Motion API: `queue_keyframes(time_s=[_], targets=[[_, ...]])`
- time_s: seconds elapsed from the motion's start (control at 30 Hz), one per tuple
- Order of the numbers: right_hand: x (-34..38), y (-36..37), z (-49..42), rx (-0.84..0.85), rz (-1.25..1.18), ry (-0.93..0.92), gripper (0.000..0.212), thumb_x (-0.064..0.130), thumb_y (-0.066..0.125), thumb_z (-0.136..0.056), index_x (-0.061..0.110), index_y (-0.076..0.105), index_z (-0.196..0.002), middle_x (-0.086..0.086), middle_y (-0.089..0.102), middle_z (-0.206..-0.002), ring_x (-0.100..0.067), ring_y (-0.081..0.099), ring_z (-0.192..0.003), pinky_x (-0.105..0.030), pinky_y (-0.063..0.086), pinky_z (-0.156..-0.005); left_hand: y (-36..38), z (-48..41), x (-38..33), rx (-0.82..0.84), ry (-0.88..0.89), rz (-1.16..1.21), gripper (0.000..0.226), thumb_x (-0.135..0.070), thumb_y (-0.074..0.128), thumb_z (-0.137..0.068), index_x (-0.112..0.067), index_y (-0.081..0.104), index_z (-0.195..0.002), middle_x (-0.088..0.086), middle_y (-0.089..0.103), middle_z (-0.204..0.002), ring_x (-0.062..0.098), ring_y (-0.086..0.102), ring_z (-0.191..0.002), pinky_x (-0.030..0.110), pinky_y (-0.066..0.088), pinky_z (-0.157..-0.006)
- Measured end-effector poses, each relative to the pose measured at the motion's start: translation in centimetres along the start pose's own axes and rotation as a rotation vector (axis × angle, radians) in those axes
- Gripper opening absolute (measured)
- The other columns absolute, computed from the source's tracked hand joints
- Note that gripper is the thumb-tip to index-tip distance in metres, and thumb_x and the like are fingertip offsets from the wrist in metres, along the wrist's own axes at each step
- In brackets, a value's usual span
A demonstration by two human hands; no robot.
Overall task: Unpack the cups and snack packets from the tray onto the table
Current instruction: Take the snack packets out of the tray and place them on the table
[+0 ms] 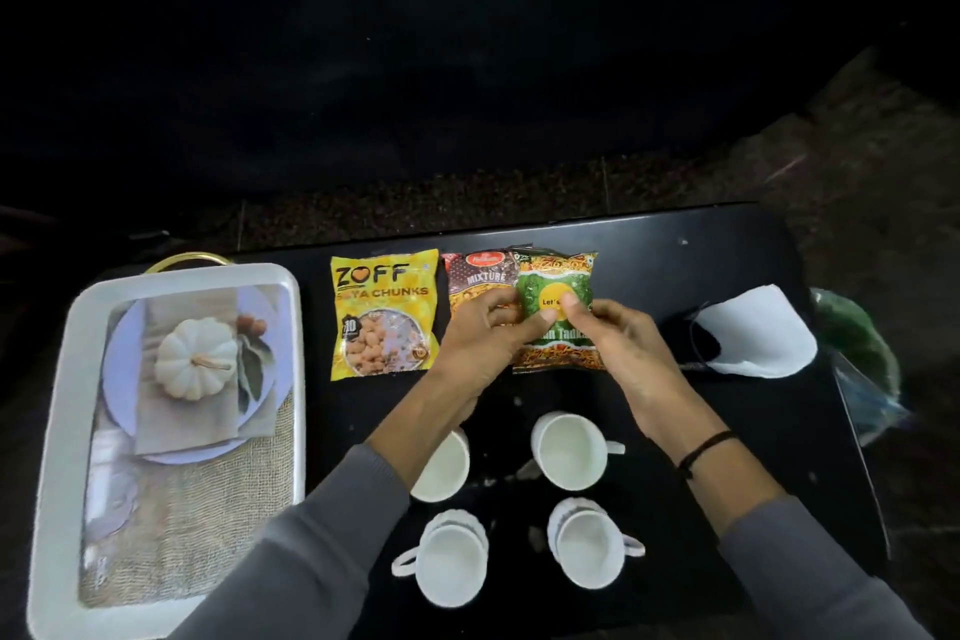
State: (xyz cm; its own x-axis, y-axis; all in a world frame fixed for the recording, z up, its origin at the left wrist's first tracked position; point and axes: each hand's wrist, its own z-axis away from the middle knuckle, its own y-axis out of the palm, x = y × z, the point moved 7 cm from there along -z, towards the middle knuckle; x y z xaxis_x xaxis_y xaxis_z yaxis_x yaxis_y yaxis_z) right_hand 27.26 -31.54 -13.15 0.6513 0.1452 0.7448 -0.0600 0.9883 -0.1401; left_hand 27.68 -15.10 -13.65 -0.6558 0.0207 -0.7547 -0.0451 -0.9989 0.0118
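Head view: left hand (483, 333) and right hand (618, 343) both pinch the green packet (558, 286), which lies on the table (675, 265) overlapping the mixture packet (478, 276). Four cups (571, 450) are already off the tray (57, 379). Judged the final placement. Next: release, perhaps after shifting the packet clear of the overlap.

Lighting is poor: the upper field is almost black, too dark to make out walls. The floor (519, 195) beyond the far edge is speckled brown with thin joint lines. The surface (675, 265) is black, glossy and round-cornered. A green plastic bag (852, 340) lies beside its right edge.
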Motion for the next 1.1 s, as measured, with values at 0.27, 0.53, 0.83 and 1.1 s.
queue_keyframes(time_s=[0.27,0.53,0.83,1.1], targets=[[-0.5,-1.7,-2.3,-0.148,0.170,-0.051,0.047,0.059,0.049,-0.099,0.025,0.051,-0.132,0.005,0.067,-0.118,-0.016,0.065,-0.112,-0.041,0.051,-0.100,4.1,-2.7,-0.6,-0.034,0.003,-0.132,0.034,-0.015,0.073,-0.095,-0.013,0.061,-0.127,0.002,0.072,-0.118,0.016,0.069,-0.111,0.021,0.053,-0.088],[0.3,-1.7,-2.7,-0.230,0.404,-0.144,0.051,0.033,0.055,-0.104,0.004,0.045,-0.144,-0.013,0.057,-0.139,-0.028,0.055,-0.128,-0.046,0.045,-0.108,4.5,-2.7,0.1,-0.026,0.057,-0.349,0.052,-0.005,0.068,-0.095,-0.017,0.053,-0.143,-0.024,0.058,-0.105,-0.010,0.058,-0.096,-0.002,0.038,-0.075],[1.0,-1.0,-2.0,-0.314,0.489,-0.256,0.048,0.023,0.062,-0.100,0.003,0.047,-0.141,-0.013,0.058,-0.133,-0.027,0.057,-0.122,-0.037,0.047,-0.101,3.7,-2.3,-0.4,0.001,0.115,-0.495,0.068,0.000,0.062,-0.097,-0.013,0.036,-0.158,0.006,0.050,-0.156,0.019,0.046,-0.145,0.017,0.036,-0.108],[2.2,0.8,0.5,-0.340,0.717,-0.495,0.037,0.013,0.065,-0.095,0.001,0.054,-0.128,-0.016,0.053,-0.137,-0.032,0.044,-0.125,-0.044,0.042,-0.103,1.8,-0.3,-1.9,-0.061,0.188,-0.471,0.051,-0.007,0.069,-0.093,-0.015,0.058,-0.143,0.002,0.065,-0.140,0.015,0.058,-0.132,0.030,0.046,-0.112]])
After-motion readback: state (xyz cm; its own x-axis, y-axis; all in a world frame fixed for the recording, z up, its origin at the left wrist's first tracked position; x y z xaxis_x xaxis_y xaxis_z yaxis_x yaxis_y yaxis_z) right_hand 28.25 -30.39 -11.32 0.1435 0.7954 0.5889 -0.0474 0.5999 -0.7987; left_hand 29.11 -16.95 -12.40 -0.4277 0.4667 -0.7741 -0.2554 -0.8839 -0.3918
